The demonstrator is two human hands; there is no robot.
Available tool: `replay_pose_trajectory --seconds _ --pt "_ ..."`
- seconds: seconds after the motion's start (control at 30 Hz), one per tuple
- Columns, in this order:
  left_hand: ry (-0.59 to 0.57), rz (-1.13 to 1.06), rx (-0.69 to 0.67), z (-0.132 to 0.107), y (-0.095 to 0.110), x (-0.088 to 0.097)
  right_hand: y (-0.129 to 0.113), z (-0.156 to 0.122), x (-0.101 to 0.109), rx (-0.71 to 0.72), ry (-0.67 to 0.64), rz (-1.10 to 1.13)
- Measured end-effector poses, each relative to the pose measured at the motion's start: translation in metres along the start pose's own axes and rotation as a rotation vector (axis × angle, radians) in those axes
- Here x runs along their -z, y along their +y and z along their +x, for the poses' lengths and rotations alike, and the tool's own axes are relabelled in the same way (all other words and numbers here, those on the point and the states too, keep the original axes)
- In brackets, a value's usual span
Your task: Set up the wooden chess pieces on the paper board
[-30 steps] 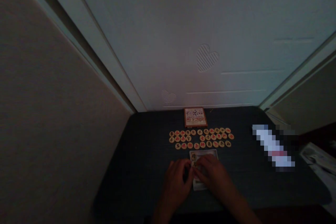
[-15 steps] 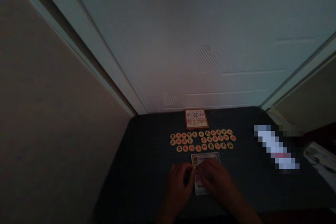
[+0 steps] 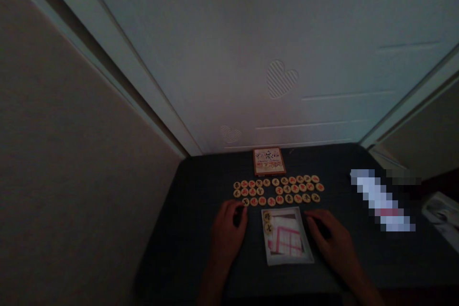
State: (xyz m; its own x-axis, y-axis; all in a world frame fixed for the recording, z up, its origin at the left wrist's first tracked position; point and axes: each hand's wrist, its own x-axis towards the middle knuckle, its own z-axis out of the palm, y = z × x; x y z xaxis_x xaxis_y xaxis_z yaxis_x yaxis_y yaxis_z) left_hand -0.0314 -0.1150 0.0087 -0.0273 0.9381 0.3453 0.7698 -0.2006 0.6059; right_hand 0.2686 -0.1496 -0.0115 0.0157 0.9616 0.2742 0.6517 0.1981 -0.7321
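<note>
A small white board (image 3: 289,236) with a red grid lies on the dark table (image 3: 186,229) in front of me. Two round wooden pieces (image 3: 267,222) sit on its left edge. My left hand (image 3: 226,234) rests left of the board, fingers curled, its fingertips close to the lowest row of round wooden game pieces (image 3: 276,190). My right hand (image 3: 332,241) lies right of the board, fingers loosely bent and apart, nothing seen in it. The pieces stand in three rows, marked red or black.
A small brown-framed box (image 3: 268,161) stands behind the rows, against the pale wall with heart shapes. A blurred-out object (image 3: 382,199) lies at the right of the table. Papers (image 3: 442,213) show at the far right. The room is dim.
Both hands were together over the board; they have drawn apart to its left and right sides, uncovering the red grid and the two pieces on it.
</note>
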Motion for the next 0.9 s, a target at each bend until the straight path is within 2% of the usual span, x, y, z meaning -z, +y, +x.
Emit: replay_pose_trajectory --seconds 0.17,0.3,0.53,0.73,0.9 --pt "0.017 0.113 -0.124 -0.002 -0.008 -0.012 0.000 0.000 0.000 -0.006 -0.008 0.036" --pt "0.020 0.139 -0.156 -0.005 -0.012 -0.013 0.001 0.001 0.002 -0.017 -0.003 0.065" --pt "0.021 0.158 -0.117 -0.017 -0.013 -0.004 0.000 0.002 0.003 -0.032 0.006 0.109" --pt "0.004 0.170 -0.040 -0.016 -0.011 -0.008 0.001 0.002 0.003 -0.054 -0.019 0.120" --pt "0.037 0.035 -0.015 -0.016 0.000 -0.006 0.000 0.001 0.003 -0.046 -0.015 0.122"
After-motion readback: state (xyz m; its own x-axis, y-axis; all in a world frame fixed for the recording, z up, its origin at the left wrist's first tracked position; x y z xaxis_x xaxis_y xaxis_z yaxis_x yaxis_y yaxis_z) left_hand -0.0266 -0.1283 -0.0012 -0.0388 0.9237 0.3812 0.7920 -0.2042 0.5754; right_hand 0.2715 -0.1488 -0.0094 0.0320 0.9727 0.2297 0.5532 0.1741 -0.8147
